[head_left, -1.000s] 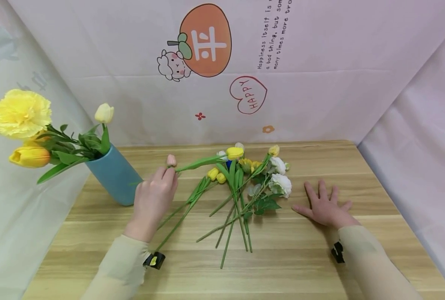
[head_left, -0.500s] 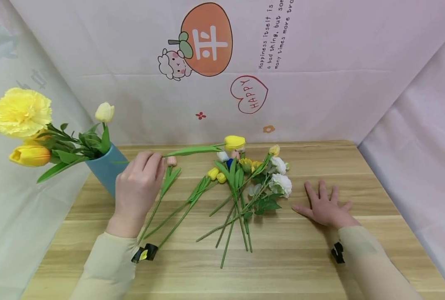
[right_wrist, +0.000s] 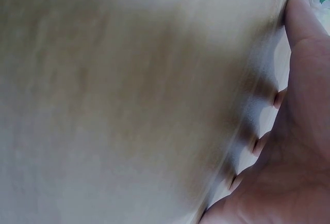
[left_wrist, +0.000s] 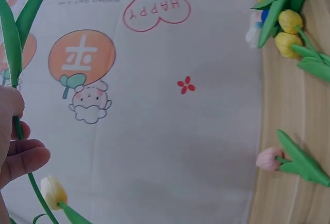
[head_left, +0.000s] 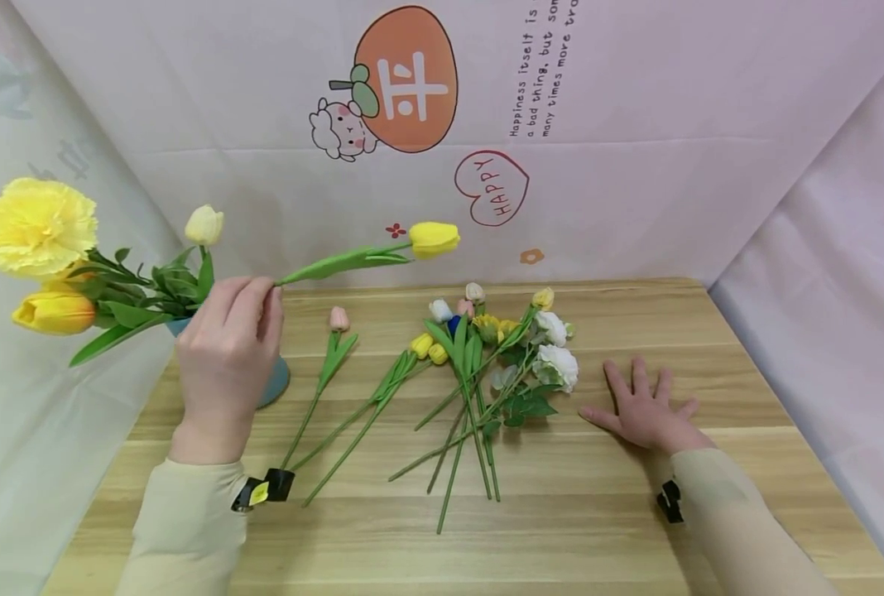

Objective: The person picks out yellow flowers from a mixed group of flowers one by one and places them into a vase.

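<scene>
In the head view my left hand (head_left: pixel 226 356) pinches the green stem of a yellow tulip (head_left: pixel 434 239), whose bloom points right, off the table. That hand is in front of the blue vase (head_left: pixel 274 382) and hides most of it. The left wrist view shows the tulip's stem (left_wrist: pixel 35 185) passing between thumb and fingers (left_wrist: pixel 26 159). Held in the tilted vase are a large yellow flower (head_left: pixel 32 228), a yellow-orange tulip (head_left: pixel 55 311) and a cream tulip (head_left: pixel 204 224). My right hand (head_left: pixel 646 410) rests with fingers spread on the wooden table, right of the flowers.
A pink tulip (head_left: pixel 339 319) lies alone near the vase. Two yellow tulips (head_left: pixel 429 349) lie beside a pile of crossed stems with white flowers (head_left: pixel 556 367) and blue, pink and yellow blooms. A printed cloth (head_left: pixel 606 190) hangs behind the wooden table (head_left: pixel 576 513).
My left hand has moved left and lifted the yellow tulip up off the pile toward the vase. The pink tulip's stem has come into view. The right hand has stayed still.
</scene>
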The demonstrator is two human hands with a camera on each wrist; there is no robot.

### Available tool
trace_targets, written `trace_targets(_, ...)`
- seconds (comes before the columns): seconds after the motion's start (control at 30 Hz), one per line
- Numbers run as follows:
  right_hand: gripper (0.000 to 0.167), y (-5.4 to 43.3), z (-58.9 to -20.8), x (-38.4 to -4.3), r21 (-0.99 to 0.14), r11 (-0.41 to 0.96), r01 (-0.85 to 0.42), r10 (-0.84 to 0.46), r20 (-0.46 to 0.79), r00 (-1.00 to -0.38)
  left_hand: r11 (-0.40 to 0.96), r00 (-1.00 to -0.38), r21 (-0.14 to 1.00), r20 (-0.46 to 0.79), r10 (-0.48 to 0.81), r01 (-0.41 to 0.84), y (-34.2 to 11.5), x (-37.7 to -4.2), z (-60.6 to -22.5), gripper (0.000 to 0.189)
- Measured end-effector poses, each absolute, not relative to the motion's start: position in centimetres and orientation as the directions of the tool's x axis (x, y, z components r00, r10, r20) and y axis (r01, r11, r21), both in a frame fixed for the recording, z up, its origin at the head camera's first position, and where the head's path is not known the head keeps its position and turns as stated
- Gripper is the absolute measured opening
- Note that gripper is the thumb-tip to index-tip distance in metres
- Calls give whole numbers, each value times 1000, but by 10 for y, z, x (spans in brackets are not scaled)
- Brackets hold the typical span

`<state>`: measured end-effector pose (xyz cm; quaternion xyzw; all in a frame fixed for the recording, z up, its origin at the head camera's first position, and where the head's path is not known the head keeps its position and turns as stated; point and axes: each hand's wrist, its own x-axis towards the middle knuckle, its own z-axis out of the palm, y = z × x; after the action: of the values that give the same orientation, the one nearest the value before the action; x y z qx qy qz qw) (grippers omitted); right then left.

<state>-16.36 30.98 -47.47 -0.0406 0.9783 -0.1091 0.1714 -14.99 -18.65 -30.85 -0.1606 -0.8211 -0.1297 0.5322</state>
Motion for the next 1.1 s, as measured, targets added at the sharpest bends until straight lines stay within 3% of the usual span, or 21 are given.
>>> trace_targets(0.43,109,310,-477,-163,-232,972,-36,-112,-324,-940,879,-446,290,889,-101,379,-216,-159,-313,22)
trace_targets(0.8,109,310,-477,-164,-220,974,-46,-115,-315,-942,827,-397,440,869,-295,349,-236,-165,-314,25)
trace_targets(1.1,109,311,-478,-164,-216,975,-50,-118,-315,-942,741,-450,568,801,-396,358,-244,-163,-310,17)
